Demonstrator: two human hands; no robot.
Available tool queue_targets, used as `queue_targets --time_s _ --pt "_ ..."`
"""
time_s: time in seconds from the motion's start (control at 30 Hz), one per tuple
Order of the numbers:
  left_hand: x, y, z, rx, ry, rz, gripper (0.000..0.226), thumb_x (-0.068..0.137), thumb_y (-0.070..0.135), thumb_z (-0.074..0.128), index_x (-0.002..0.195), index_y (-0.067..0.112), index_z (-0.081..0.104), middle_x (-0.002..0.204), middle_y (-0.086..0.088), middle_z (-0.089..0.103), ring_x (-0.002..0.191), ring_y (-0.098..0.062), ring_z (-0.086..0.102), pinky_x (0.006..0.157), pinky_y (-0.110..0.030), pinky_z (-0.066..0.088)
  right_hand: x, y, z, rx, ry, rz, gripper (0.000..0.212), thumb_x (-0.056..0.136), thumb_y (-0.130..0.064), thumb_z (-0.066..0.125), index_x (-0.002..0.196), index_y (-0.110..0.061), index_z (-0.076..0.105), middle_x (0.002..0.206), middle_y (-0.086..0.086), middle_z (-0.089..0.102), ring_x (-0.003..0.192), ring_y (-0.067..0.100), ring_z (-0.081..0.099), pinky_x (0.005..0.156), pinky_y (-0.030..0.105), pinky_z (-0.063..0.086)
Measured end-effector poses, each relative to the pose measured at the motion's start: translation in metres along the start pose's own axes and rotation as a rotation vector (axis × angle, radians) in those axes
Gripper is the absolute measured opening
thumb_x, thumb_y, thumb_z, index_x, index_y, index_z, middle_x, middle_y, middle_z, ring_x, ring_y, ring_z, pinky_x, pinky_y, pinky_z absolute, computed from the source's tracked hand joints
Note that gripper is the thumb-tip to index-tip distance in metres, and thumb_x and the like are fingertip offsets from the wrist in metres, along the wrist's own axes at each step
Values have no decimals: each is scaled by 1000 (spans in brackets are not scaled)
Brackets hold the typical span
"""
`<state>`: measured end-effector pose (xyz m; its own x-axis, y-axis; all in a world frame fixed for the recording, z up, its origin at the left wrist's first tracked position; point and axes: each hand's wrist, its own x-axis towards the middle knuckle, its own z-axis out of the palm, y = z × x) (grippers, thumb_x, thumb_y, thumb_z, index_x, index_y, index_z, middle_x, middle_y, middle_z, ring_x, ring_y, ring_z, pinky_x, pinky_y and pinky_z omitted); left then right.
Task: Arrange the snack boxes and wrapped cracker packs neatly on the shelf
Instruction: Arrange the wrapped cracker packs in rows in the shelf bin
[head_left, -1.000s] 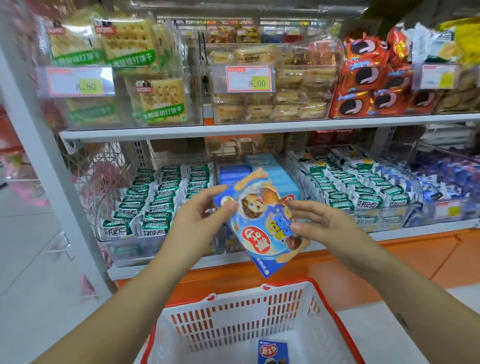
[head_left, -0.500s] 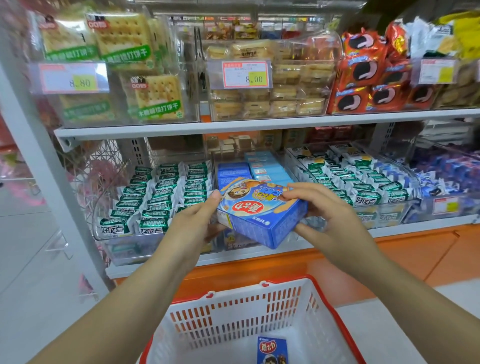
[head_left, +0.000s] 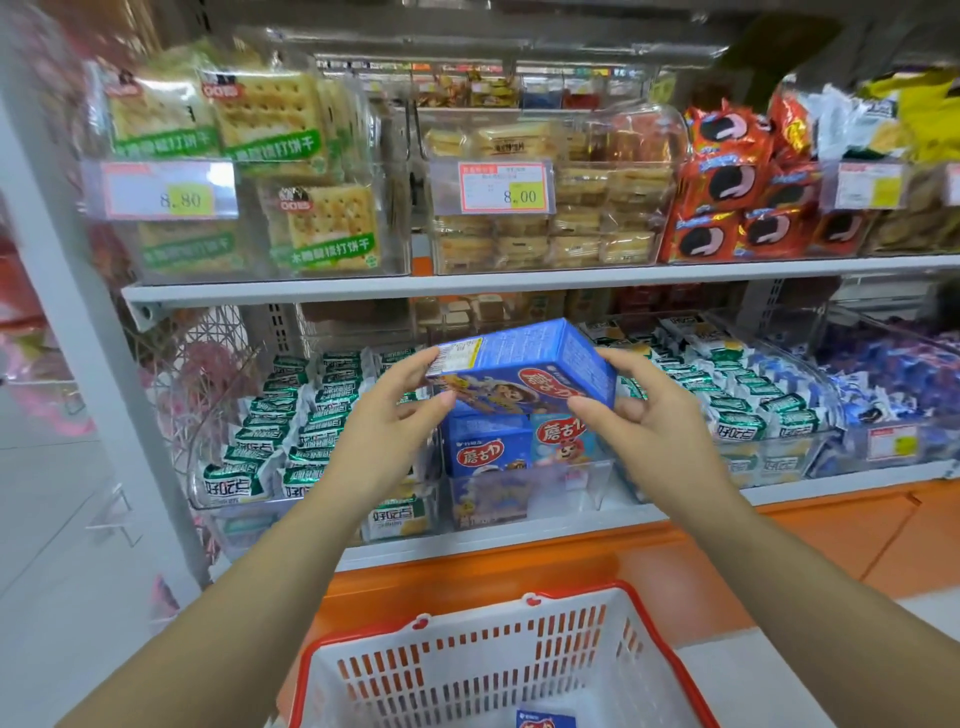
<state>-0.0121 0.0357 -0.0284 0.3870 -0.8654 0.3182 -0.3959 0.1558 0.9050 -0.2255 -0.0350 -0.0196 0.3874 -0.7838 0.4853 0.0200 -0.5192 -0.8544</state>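
Hands: left hand (head_left: 395, 415) and right hand (head_left: 639, 410) curled, pinching opposite ends of blue snack box (head_left: 519, 364).
Place: held tilted just above shelved boxes (head_left: 483, 449) in clear bin (head_left: 587, 491), lower shelf (head_left: 493, 535).
Handling: likely light, stiff cardboard, faces crushable; best gripped at ends or edges.
Below: white basket (head_left: 363, 644), one spare box (head_left: 545, 719) inside.

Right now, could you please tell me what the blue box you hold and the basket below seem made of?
The blue snack box looks like printed cardboard, slightly glossy: crisp folded edges and flat panels. The basket appears to be rigid moulded plastic: white slotted walls, red rim, faint sheen.
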Motion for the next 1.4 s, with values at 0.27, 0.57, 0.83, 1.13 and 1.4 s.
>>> queue_targets --time_s 0.27,0.57,0.83,1.13,1.4 --pt "44 -34 -9 131 -36 -24 44 94 16 57 131 37 48 126 15 54 104 -1 59 78 -21 48 49 40 36 -141 143 -96 42 83 -1 68 102 -35 51 108 -10 59 87 5 65 71 18 53" --pt "60 -46 -20 364 -222 -22 32 95 28 56 127 32 58 135 13 52 110 -26 54 67 -25 45 127 97 65 -575 178 -161 34 83 -7 68 115 -9 58 110 10 57 96 24 57 76 30 49" --pt "73 -60 -25 367 -398 18 32 88 37 63 119 33 63 131 10 57 122 -4 49 93 -18 33 174 115 79 -830 34 -219 42 92 -19 59 134 -21 53 135 11 53 118 34 52 91 36 43" --pt "75 -65 -19 483 -454 108 41 84 44 66 122 30 63 138 12 48 124 0 42 94 -9 28 150 97 74 -706 -154 -109 30 91 -23 61 121 -15 64 117 1 66 107 14 59 84 14 38" --pt "72 -62 -15 583 -459 134 44 84 49 64 123 30 61 140 11 45 128 -3 40 101 -17 25 94 67 41 -923 -674 -109 56 77 -43 73 128 -25 57 132 -10 51 121 -2 41 99 6 22"
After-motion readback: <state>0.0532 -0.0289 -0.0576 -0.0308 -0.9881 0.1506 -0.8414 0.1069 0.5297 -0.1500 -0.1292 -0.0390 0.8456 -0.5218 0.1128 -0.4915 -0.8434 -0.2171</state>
